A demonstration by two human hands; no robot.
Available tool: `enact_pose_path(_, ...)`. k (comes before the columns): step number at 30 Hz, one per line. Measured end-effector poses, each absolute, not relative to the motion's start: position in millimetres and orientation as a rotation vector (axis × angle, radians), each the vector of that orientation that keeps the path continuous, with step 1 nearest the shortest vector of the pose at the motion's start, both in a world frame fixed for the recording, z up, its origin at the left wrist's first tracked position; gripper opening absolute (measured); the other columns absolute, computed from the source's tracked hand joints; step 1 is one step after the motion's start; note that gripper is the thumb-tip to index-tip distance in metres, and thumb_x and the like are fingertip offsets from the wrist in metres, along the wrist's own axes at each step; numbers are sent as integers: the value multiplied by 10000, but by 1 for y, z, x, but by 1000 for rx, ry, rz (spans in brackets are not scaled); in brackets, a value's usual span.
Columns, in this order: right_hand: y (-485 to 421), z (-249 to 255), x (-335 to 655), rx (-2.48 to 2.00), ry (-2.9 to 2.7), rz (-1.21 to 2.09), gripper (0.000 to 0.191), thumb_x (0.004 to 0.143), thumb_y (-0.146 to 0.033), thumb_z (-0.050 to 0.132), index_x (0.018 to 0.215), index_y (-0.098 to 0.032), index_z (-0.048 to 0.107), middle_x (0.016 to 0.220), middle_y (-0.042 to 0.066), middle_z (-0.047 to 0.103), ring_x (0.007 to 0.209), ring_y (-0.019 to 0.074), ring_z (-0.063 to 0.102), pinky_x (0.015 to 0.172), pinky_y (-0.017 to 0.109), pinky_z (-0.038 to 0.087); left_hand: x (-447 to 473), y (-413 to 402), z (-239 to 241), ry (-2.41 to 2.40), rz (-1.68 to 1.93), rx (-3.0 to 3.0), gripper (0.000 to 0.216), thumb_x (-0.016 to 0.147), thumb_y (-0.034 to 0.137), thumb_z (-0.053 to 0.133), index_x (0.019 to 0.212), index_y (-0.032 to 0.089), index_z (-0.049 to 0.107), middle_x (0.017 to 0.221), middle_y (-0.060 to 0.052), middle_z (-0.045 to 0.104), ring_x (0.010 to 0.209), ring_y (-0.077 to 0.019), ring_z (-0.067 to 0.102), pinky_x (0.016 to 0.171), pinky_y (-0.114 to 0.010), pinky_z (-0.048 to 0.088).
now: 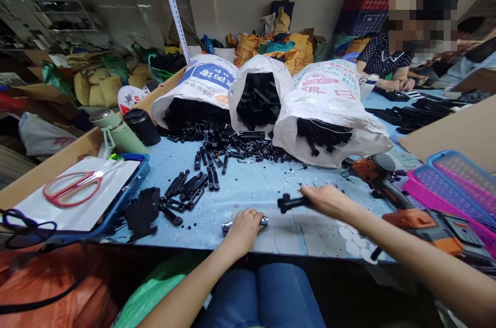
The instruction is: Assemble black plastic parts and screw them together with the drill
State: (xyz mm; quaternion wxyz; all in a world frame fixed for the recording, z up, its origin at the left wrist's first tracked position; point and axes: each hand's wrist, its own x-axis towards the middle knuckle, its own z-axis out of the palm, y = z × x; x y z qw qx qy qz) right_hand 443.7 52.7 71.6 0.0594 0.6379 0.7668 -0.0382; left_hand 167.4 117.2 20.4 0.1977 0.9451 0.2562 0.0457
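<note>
Near the table's front edge, my left hand (245,227) is closed over a shiny metal bar (226,227), whose two ends stick out past the palm and fingers. To its right, my right hand (323,199) pinches a black plastic arm (289,203) with a cross-shaped end that points left, held just above the table. Left of my hands lie several black slotted links (191,191) in a loose pile. A flat black bracket plate (143,213) lies beside them. On the far right rests an orange and black cordless drill (411,217).
Three white sacks (331,95) of black parts spill toward small screws (267,152) on the blue table (248,183). Red-handled scissors (73,188) lie on a blue tray at left, near a green bottle (122,134). Pink baskets (445,199) stand right. A co-worker (387,59) sits beyond.
</note>
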Motion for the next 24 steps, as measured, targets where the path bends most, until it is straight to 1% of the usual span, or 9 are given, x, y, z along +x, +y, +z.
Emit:
enact_pose_path(3, 17, 53, 395, 1753, 2488, -318, 305, 890, -480, 379, 932, -202, 496, 749, 39, 592, 558, 148, 526, 521, 261, 304, 165, 119, 23, 690, 110, 2630, 359, 875, 173, 369, 1228, 191, 431, 1144, -93, 525, 1071, -224, 460, 893, -373, 370)
enact_pose_path(6, 8, 34, 370, 1691, 2563, -311, 295, 918, -439, 336, 892, -195, 500, 821, 52, 587, 667, 163, 560, 559, 267, 306, 166, 118, 26, 688, 82, 2611, 389, 867, 216, 369, 1254, 192, 405, 1180, -100, 507, 1113, -236, 439, 918, -401, 353)
enact_pose_path(8, 10, 28, 362, 1738, 2531, -284, 283, 921, -426, 340, 896, -193, 497, 829, 45, 583, 671, 157, 558, 555, 266, 293, 166, 116, 28, 700, 93, 2599, 390, 839, 370, 455, 1187, 195, 454, 1137, -97, 524, 1087, -260, 453, 902, -415, 362)
enact_pose_path(10, 12, 29, 356, 1806, 2498, -231, 269, 919, -425, 352, 900, -198, 493, 826, 35, 577, 660, 150, 550, 548, 267, 278, 165, 114, 28, 712, 138, 2601, 555, 716, 548, 576, 1126, 189, 472, 1081, -96, 541, 1034, -286, 480, 870, -424, 380)
enact_pose_path(11, 13, 32, 353, 1833, 2489, -191, 256, 918, -420, 360, 899, -202, 493, 824, 31, 573, 656, 148, 544, 548, 270, 271, 164, 113, 28, 716, 167, 2603, 638, 647, 592, 623, 1112, 186, 467, 1057, -94, 547, 1004, -291, 494, 847, -417, 393)
enact_pose_path(13, 12, 41, 346, 1880, 2475, -96, 208, 915, -388, 384, 902, -211, 492, 824, 26, 565, 659, 149, 533, 555, 278, 262, 161, 113, 27, 710, 220, 2598, 647, 617, 578, 660, 1091, 188, 456, 1012, -83, 559, 941, -273, 525, 796, -380, 415)
enact_pose_path(17, 11, 61, 334, 1924, 2449, 28, 114, 906, -310, 427, 916, -217, 492, 820, 23, 555, 689, 162, 521, 576, 289, 257, 156, 113, 22, 695, 314, 2572, 443, 719, 481, 618, 1032, 206, 468, 954, -54, 574, 885, -231, 552, 741, -321, 426)
enact_pose_path(22, 18, 63, 342, 1852, 2505, -33, 185, 909, -373, 411, 890, -211, 498, 807, 29, 558, 700, 169, 518, 592, 286, 267, 152, 109, 18, 692, 295, 2573, 473, 703, 563, 606, 991, 206, 493, 910, -40, 589, 851, -223, 562, 716, -317, 436)
enact_pose_path(24, 20, 53, 354, 1855, 2521, -103, 249, 914, -413, 383, 874, -200, 504, 813, 33, 563, 717, 169, 523, 602, 283, 283, 159, 115, 18, 631, 239, 2599, 573, 678, 620, 595, 1063, 208, 488, 977, -54, 589, 917, -241, 550, 764, -342, 440)
